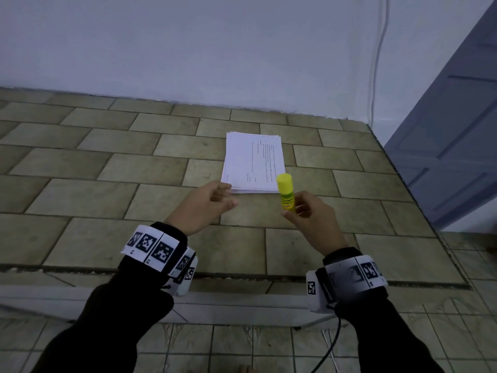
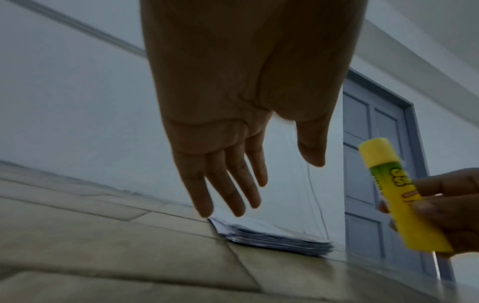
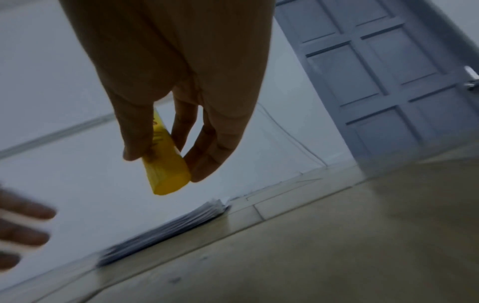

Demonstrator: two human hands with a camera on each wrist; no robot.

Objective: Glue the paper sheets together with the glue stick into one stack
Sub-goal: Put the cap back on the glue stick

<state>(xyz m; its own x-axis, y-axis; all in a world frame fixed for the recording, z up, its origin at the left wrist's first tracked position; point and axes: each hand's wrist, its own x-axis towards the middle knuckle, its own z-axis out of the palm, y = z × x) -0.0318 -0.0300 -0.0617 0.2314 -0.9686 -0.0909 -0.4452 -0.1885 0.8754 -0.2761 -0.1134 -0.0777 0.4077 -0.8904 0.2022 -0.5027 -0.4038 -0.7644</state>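
The right hand (image 1: 313,215) pinches the capped glue stick (image 1: 286,191) upright; the left hand (image 1: 207,204) hovers, fingers relaxed. The paper stack (image 1: 254,161) lies toward the tiled bench's (image 1: 107,168) far edge.

So there's a stack of white paper sheets (image 1: 252,164) lying flat on the tiled surface, toward the far middle. The top page has small printed text down its right side, and the edges are a bit uneven, so the layers fan out slightly. The glue stick (image 1: 286,191) is bright yellow with a green-and-yellow label, cap still on. It's held upright off the surface, at the near right corner of the stack, cap end pointing up.
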